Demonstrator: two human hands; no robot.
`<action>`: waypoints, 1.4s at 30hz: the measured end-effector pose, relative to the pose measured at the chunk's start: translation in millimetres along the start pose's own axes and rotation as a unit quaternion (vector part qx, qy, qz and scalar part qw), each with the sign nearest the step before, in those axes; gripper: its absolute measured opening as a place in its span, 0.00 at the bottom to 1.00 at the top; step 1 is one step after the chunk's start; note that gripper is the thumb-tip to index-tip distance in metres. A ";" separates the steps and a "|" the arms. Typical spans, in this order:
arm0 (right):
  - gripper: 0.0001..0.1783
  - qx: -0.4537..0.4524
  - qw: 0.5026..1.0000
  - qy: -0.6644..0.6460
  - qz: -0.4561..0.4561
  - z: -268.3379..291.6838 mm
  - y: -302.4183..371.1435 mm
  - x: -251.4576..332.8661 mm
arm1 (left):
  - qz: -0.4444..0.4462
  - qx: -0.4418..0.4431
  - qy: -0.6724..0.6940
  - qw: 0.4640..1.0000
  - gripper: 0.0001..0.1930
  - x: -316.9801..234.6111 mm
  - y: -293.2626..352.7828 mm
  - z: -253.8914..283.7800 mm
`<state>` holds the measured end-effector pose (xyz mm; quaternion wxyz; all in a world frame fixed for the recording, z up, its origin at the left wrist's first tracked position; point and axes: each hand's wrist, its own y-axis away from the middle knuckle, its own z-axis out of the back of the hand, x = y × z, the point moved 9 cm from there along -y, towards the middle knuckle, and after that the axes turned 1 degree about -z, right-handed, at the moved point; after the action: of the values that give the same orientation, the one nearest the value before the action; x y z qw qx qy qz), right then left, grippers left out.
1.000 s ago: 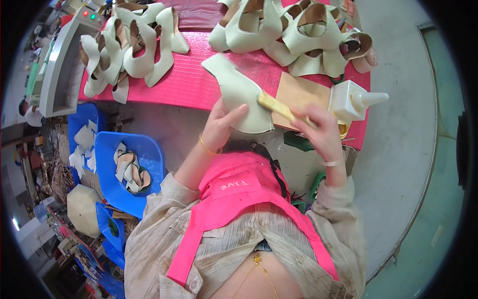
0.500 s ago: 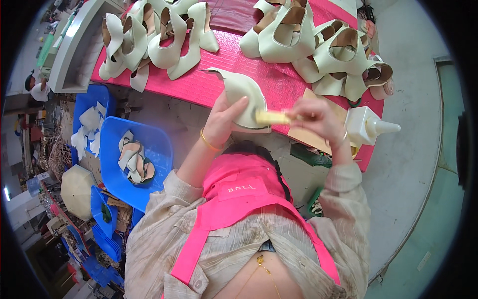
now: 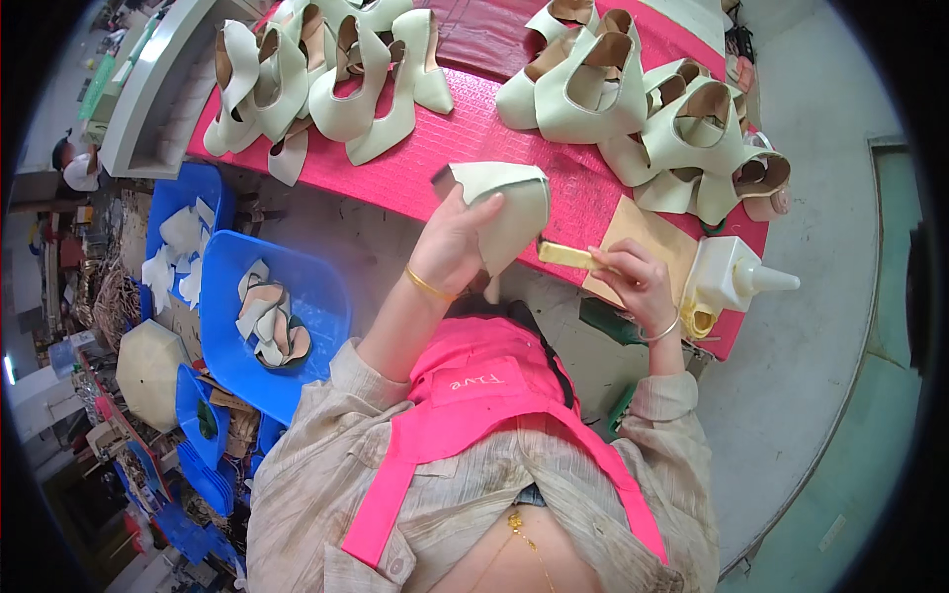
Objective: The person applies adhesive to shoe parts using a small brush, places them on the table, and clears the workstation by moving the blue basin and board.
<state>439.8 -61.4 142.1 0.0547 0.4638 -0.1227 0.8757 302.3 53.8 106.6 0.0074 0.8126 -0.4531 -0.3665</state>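
Fingers wrapped on a pale shoe piece and a yellow brush

Across from me, the left hand has a firm grip on the shoe piece, its thumb laid over the near face and the other fingers mostly hidden behind. The piece is curved and tilted, held up in the air around the front edge of the pink worktop. In the right hand, the fingers are drawn narrow around the brush, whose dark tip points at the right side of the piece. Tip and piece are very close, but I can't tell whether they touch.

Behind the right hand lies a brown board, and just right of that a white bottle with a cone spout aimed sideways. Farther back on the worktop, more pale uppers are crowded together, one bunch to the left and another to the right.

Below the worktop on the left, a blue bin holds cut scraps. Another blue bin behind it has white pieces in it. A bright pink apron covers the worker's front.
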 end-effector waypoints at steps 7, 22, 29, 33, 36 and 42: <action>0.15 -0.075 0.988 0.085 0.109 -1.3 -51.0 12.7 | 0.010 -0.005 0.068 0.998 0.18 5.9 -23.0 16.9; 0.07 -0.097 0.888 -0.406 -0.192 -88.1 -22.2 -102.6 | 0.061 -0.140 0.136 0.979 0.19 21.7 -89.4 102.1; 0.11 -0.075 0.708 -0.684 -0.161 -121.0 -50.0 -76.6 | 0.094 0.079 0.078 0.989 0.20 39.8 -70.1 84.7; 0.11 -0.104 0.699 -0.685 -0.178 -121.4 -43.8 -80.5 | 0.132 -0.019 -0.119 0.984 0.17 58.1 -10.3 88.7; 0.09 -0.088 0.872 -0.384 -0.291 -100.9 -31.7 -72.1 | 0.024 -0.088 -0.043 0.995 0.16 43.9 -11.5 103.3; 0.07 -0.042 0.996 0.073 -0.034 -76.1 -65.2 -30.9 | -0.015 -0.089 -0.072 0.993 0.14 38.9 -16.1 103.5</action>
<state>410.1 22.3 86.2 0.1129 0.3999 -0.1388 0.8989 264.2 67.6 2.4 0.0417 0.7870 -0.4062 -0.4626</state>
